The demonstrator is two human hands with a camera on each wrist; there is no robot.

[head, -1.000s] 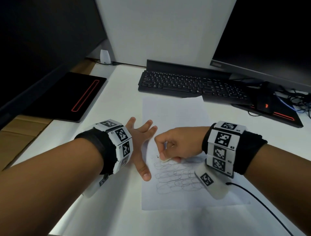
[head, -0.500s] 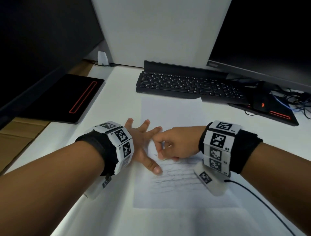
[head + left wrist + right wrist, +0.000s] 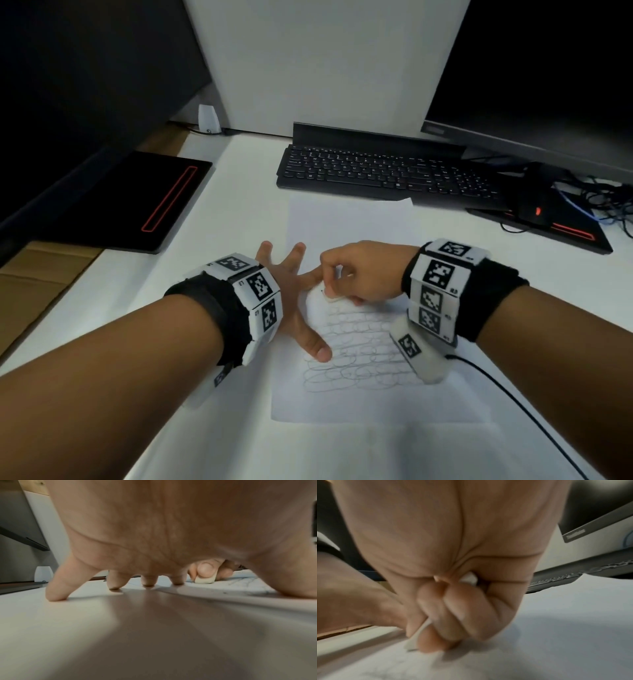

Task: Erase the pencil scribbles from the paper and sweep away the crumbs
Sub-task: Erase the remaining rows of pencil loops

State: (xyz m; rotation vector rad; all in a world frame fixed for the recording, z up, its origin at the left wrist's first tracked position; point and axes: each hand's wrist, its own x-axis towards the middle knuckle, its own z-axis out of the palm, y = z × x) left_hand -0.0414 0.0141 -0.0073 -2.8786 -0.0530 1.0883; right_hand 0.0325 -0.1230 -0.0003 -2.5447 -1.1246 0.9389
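White eraser [image 3: 331, 297] is pinched in the curled fingers of the right hand [image 3: 363, 270] and pressed to the paper [image 3: 346, 226] at the top of the scribbles [image 3: 356, 356]. Just left of it, the left hand [image 3: 291, 291] is spread flat, gripping nothing, so the sheet is presumably kept from sliding.

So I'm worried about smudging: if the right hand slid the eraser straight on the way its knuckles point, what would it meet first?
Most likely the left hand's index finger, pressed on the paper just beyond the eraser; the gap looks small.
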